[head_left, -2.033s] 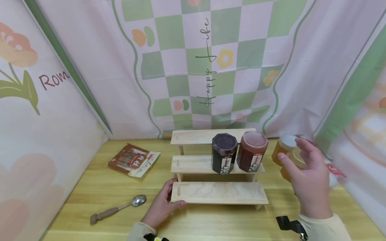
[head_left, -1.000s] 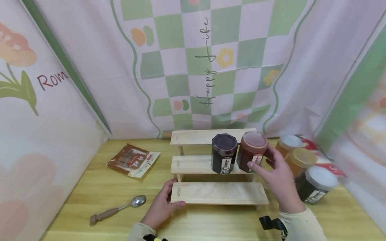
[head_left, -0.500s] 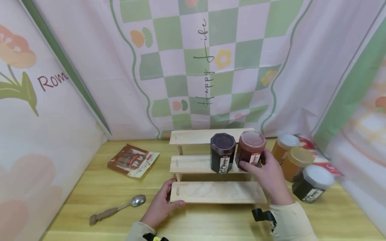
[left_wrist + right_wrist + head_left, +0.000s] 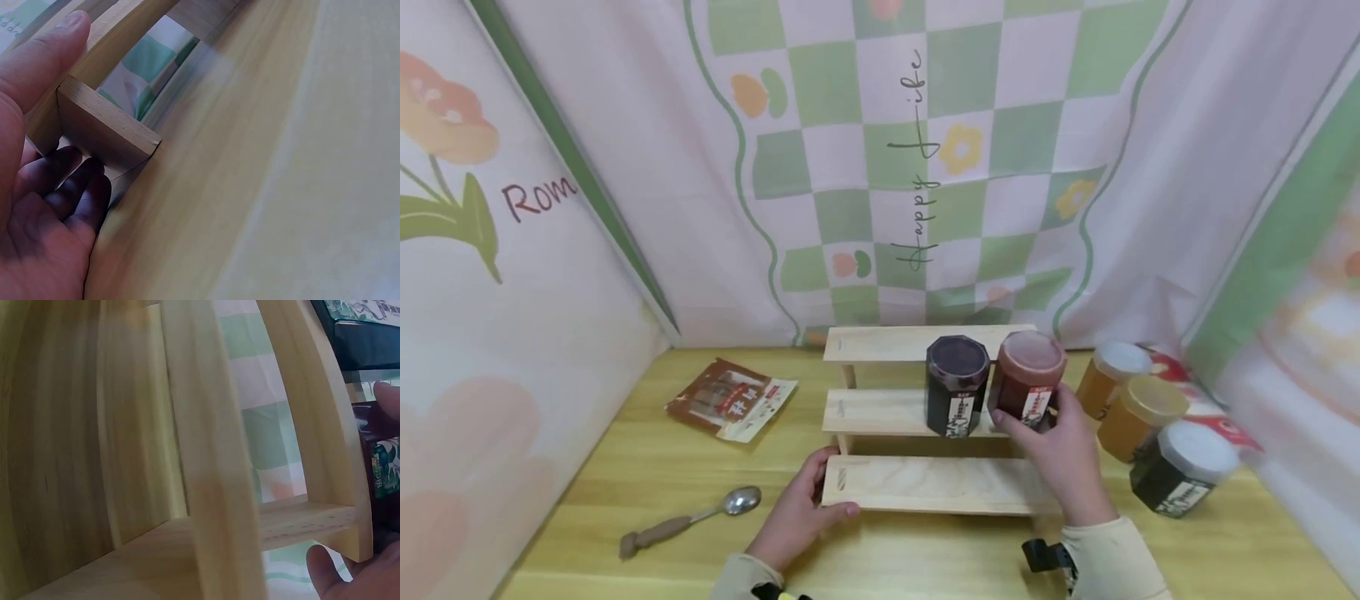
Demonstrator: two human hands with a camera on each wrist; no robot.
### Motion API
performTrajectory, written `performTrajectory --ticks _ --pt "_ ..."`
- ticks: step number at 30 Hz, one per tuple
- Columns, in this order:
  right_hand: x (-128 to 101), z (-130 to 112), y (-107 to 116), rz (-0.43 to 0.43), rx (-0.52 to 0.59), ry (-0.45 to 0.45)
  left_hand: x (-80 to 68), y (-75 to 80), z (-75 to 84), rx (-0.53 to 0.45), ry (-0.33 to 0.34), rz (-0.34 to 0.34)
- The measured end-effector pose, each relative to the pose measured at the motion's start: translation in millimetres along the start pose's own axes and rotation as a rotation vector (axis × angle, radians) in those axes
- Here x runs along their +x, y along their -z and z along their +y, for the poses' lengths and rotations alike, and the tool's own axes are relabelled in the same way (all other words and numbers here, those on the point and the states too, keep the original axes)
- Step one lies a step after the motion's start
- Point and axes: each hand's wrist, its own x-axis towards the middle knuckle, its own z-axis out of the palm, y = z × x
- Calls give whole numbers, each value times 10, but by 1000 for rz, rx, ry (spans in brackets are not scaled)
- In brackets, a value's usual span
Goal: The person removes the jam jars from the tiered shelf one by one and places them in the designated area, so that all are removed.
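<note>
A three-step wooden shelf (image 4: 940, 483) stands on the table. At its lower left end my left hand (image 4: 805, 508) grips the bottom step, thumb over the top and fingers around the side. In the left wrist view, curled fingers (image 4: 90, 200) lie against the shelf's end support (image 4: 106, 119). On the middle step, at the right, my right hand (image 4: 1067, 458) holds a red jam jar (image 4: 1032, 354) low down, thumb across its front and fingers along its right side. A dark purple jam jar (image 4: 957, 358) stands close to its left. Both jars are upright.
To the right stand an amber jar with a white lid (image 4: 1122, 360), another with a yellowish lid (image 4: 1156, 398) and a dark jar (image 4: 1180, 475). A red-and-white packet (image 4: 1228, 432) lies behind them. At left are a brown snack pouch (image 4: 730, 400) and a spoon (image 4: 692, 521).
My right hand has moved left from above the jars on the right to the red jar, its thumb sliding round the front. The left hand has stayed on the shelf.
</note>
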Motion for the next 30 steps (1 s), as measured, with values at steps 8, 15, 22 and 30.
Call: performTrajectory --ticks 8,15,22,30 --pt "2 -24 8 19 -7 -13 -6 9 -27 -3 -13 0" --pt "-9 -28 58 17 46 -37 -11 13 -17 -4 -17 -9" --pt "-13 -14 132 29 17 20 -10 4 -1 4 -9 -4" --pt "-5 26 212 48 -5 60 -12 7 -4 9 -4 -1"
